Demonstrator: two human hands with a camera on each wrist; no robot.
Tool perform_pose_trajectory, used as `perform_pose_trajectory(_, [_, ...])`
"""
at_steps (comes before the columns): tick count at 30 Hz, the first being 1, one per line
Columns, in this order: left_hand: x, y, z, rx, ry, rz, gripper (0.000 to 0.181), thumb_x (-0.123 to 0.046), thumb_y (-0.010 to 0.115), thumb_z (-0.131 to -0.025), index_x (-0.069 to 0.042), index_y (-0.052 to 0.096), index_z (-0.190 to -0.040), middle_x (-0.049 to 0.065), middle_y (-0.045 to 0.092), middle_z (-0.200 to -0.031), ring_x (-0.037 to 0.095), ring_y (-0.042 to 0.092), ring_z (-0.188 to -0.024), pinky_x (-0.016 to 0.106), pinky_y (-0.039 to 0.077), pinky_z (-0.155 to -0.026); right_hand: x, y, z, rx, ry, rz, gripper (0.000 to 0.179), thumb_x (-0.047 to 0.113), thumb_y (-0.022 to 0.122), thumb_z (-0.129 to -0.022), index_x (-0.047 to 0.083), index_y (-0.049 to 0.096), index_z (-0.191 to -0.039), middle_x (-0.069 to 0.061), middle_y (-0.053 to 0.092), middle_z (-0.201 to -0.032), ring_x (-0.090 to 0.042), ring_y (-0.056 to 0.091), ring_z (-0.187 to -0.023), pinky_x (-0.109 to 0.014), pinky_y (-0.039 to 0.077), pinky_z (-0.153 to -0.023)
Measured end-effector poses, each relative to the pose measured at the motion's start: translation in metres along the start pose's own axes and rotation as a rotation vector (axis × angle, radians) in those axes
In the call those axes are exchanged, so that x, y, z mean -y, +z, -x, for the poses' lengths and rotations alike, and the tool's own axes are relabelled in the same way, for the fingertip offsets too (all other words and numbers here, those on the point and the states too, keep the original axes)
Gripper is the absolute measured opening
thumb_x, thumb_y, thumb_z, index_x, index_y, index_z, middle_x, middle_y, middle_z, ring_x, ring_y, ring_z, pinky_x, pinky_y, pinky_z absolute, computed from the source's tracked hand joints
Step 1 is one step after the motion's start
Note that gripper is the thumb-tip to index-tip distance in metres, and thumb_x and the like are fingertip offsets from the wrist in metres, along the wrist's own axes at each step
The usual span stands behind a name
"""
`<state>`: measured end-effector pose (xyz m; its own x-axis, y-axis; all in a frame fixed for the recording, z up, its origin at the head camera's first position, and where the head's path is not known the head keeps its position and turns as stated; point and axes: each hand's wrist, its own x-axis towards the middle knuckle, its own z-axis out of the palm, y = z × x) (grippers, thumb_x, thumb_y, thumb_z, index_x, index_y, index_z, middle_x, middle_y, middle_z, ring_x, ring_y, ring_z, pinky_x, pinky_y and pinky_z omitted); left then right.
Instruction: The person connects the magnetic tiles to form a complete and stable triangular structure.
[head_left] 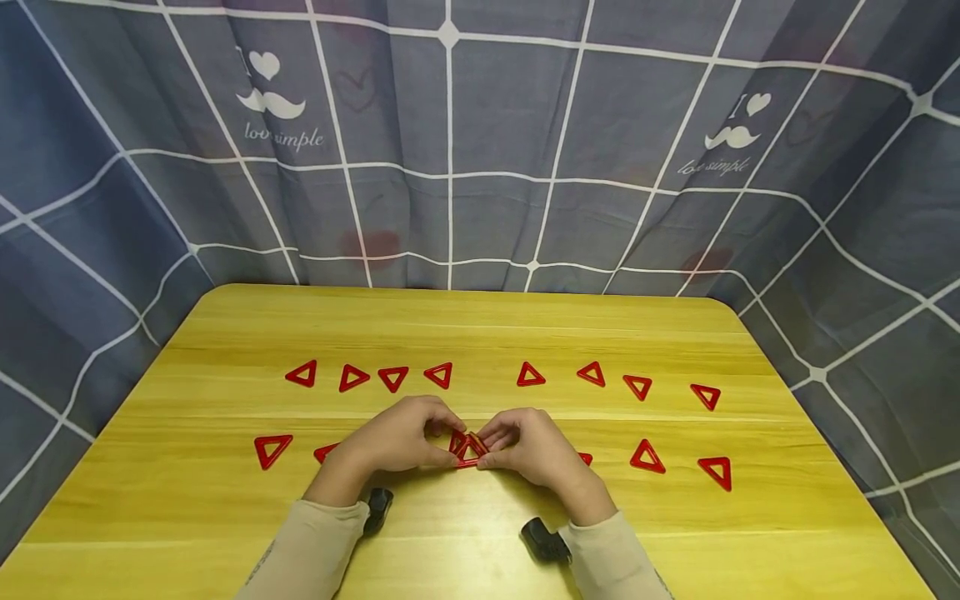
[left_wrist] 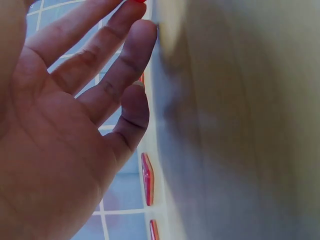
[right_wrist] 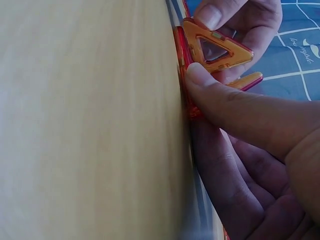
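Observation:
Several red triangular magnetic tiles (head_left: 467, 463) stand joined in a small group at the table's middle, one flat and others leaning up from it. My left hand (head_left: 397, 435) pinches the left leaning tile (right_wrist: 216, 46) between thumb and fingers; its thumb shows clearly in the right wrist view. From the other side my right hand (head_left: 538, 448) pinches the right part of the group, its thumb (right_wrist: 225, 97) pressed near the flat tile's edge. In the left wrist view the left palm (left_wrist: 55, 135) faces the camera, and the group is mostly out of sight.
Loose red triangles lie across the wooden table (head_left: 465, 550) in two rows. The back row runs from a left tile (head_left: 302, 374) to a right tile (head_left: 706, 396). Forearms partly cover the front row, which includes a tile (head_left: 647, 457). A grey checked curtain (head_left: 495, 217) borders the table.

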<state>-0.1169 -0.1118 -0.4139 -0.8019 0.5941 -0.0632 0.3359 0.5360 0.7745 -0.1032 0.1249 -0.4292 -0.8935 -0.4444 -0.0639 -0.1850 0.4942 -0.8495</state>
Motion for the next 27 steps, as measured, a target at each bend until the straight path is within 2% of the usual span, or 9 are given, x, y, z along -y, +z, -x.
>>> perform_pose_trajectory(10, [-0.0007, 0.004, -0.0013, 0.011, -0.003, -0.012, 0.033, -0.021, 0.087, -0.08, -0.014, 0.077, -0.111, -0.007, 0.066, -0.102, 0.016, 0.06, -0.094, 0.036, 0.051, -0.085, 0.0003, 0.0013, 0.0001, 0.0, -0.01, 0.024, 0.022, 0.012, 0.089, -0.077, 0.011, 0.077, -0.096, 0.007, 0.071, -0.081, -0.01, 0.068, -0.076, -0.026, 0.055, -0.071])
perform_pose_trajectory(22, [-0.0026, 0.0045, -0.0004, 0.01, 0.004, -0.042, 0.03, -0.02, 0.087, -0.08, -0.014, 0.076, -0.107, -0.006, 0.064, -0.102, 0.017, 0.058, -0.092, 0.035, 0.05, -0.083, 0.0017, 0.0023, 0.0004, -0.002, -0.049, 0.072, 0.02, 0.011, 0.088, -0.078, 0.013, 0.079, -0.096, 0.01, 0.069, -0.077, -0.009, 0.065, -0.07, -0.026, 0.054, -0.065])
perform_pose_trajectory(27, [-0.0031, 0.0044, -0.0007, 0.029, 0.014, -0.045, 0.047, -0.022, 0.088, -0.079, -0.012, 0.072, -0.121, -0.004, 0.065, -0.117, 0.018, 0.058, -0.111, 0.041, 0.046, -0.098, 0.0032, 0.0017, 0.0016, -0.005, -0.057, 0.095, 0.018, 0.011, 0.087, -0.08, 0.013, 0.079, -0.096, 0.009, 0.07, -0.08, -0.007, 0.064, -0.071, -0.026, 0.053, -0.065])
